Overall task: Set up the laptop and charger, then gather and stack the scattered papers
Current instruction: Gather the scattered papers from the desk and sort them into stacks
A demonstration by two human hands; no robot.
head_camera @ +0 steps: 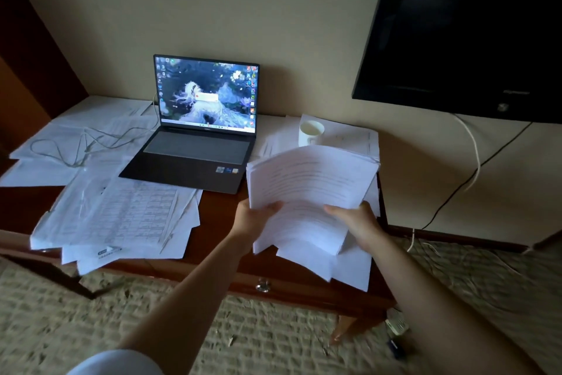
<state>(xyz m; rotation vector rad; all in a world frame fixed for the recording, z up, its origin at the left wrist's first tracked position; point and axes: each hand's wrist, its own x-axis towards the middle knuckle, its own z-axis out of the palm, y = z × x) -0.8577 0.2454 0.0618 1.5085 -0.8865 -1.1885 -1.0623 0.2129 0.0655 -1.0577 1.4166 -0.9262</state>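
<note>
Both hands hold one thick sheaf of papers [307, 183] lifted above the right end of the wooden worktop [219, 222]: the left hand [254, 218] pinches its lower left edge in a closed grip, thumb on top, and the right hand [355, 219] grips its lower right edge. More loose sheets [319, 256] lie beneath it. One open laptop [200, 125] with a lit screen stands at the middle back, one charger cable [82, 143] trailing left over scattered sheets. A second spread pile [121, 216] lies front left. One white mug [310, 133] stands behind the sheaf.
</note>
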